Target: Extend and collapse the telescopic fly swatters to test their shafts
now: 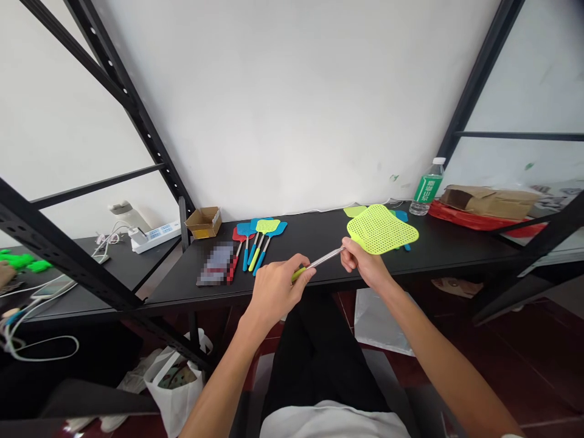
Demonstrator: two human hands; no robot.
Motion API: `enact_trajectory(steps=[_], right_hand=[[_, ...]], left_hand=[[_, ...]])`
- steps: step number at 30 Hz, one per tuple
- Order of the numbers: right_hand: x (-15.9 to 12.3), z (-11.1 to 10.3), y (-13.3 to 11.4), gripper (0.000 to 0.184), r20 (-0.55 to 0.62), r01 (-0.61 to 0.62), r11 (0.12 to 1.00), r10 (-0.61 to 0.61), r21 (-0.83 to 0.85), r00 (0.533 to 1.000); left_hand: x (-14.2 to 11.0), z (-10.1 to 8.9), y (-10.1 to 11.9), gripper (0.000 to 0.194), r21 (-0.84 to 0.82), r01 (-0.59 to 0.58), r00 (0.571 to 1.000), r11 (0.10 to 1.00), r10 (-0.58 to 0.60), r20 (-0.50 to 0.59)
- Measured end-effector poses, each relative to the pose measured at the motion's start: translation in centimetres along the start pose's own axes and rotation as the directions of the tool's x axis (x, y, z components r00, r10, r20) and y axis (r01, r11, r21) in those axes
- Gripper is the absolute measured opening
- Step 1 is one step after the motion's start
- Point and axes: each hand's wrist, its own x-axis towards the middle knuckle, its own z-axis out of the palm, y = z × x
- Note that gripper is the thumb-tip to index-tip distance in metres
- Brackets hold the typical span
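A yellow-green fly swatter (pixel 382 230) is held between my two hands above the front edge of the black table. My left hand (pixel 279 285) is closed around its yellow-green handle, most of which the fingers hide. Pinched in my right hand (pixel 360 260) is the metal shaft, just below the perforated head. The head points up and to the right. On the table beyond my left hand lie several fly swatters (pixel 269 227) in blue, yellow-green and red, overlapping like a fan. Behind the held head, more swatters (pixel 354 211) in green and blue are partly covered.
A small cardboard box (pixel 203 224) and a blurred-out flat item (pixel 218 264) stand at the left. To the right are a water bottle (pixel 427 187) and a red bag (pixel 479 220) with cardboard. Black metal posts (pixel 130 100) rise at both sides. A white power strip (pixel 157 236) sits further left.
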Motion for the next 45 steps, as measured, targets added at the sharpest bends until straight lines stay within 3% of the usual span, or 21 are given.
enact_trajectory(steps=[6,10,15,20,28,31,42,45], right_hand=[[0.2,-0.5,-1.1,0.038,0.006,0.009,0.999,-0.009,-0.037,1.0],[0.7,-1.9,-1.7,0.056,-0.134,0.022,0.999,-0.028,-0.043,0.991],[1.2,-4.8,-1.7,0.074,-0.294,0.127,0.97,-0.185,-0.207,0.938],[0.7,-5.6,-2.6,0.069,-0.167,0.25,0.906,-0.32,-0.341,0.933],[-1.0,-4.1,-5.8,0.04,-0.031,0.405,0.72,-0.509,-0.564,0.86],[-1.6,-4.0,-6.3,0.038,0.003,0.391,0.716,-0.478,-0.578,0.878],[-2.1,-4.1,-6.4,0.031,0.006,0.276,0.851,-0.305,-0.447,0.952],[-1.7,-3.9,-6.0,0.047,-0.074,0.255,0.898,-0.3,-0.357,0.951]], left_hand=[[-0.1,-1.2,-0.9,0.037,-0.047,-0.001,0.999,0.999,-0.001,-0.039],[-0.1,-2.1,-1.7,0.037,-0.029,0.035,0.996,0.999,-0.037,-0.076],[-0.3,-3.1,-2.2,0.031,0.007,0.041,0.996,0.999,-0.041,-0.073],[-0.6,-3.6,-2.1,0.027,0.047,0.046,0.994,0.998,-0.042,-0.101],[-1.1,-4.4,-1.5,0.024,0.063,0.052,0.991,0.997,-0.044,-0.123],[-1.3,-4.6,-1.4,0.024,0.048,0.04,0.99,0.998,-0.034,-0.134],[-1.8,-4.3,-1.2,0.02,0.096,0.0,0.966,0.995,0.025,-0.256],[-1.8,-4.4,-1.0,0.02,0.07,0.008,0.96,0.998,0.012,-0.281]])
